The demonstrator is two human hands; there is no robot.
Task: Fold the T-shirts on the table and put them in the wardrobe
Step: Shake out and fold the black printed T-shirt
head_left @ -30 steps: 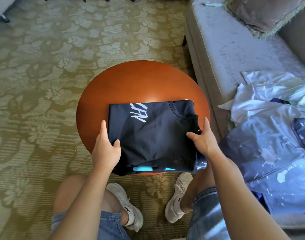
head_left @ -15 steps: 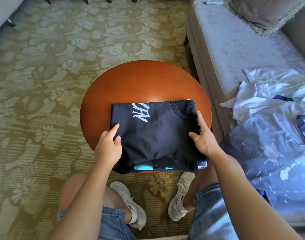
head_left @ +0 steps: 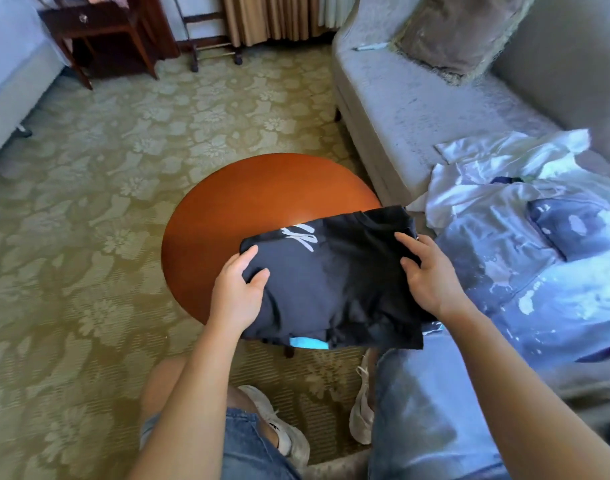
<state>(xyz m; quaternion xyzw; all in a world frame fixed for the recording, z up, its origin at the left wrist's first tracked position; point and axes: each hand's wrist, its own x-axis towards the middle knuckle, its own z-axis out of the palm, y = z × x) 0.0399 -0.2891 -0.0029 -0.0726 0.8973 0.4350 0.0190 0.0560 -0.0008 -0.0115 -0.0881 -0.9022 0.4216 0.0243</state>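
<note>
a folded black t-shirt [head_left: 334, 282] sits tilted over the near right edge of a round wooden table [head_left: 248, 195], left hand [head_left: 236, 294] and right hand [head_left: 430, 277] clamping its two sides. soft, light and prone to unfolding, it looks best carried by both flanks. unfolded shirts [head_left: 525, 216] crowd the sofa [head_left: 400, 98] just right; open carpet [head_left: 88, 209] lies left.
</note>
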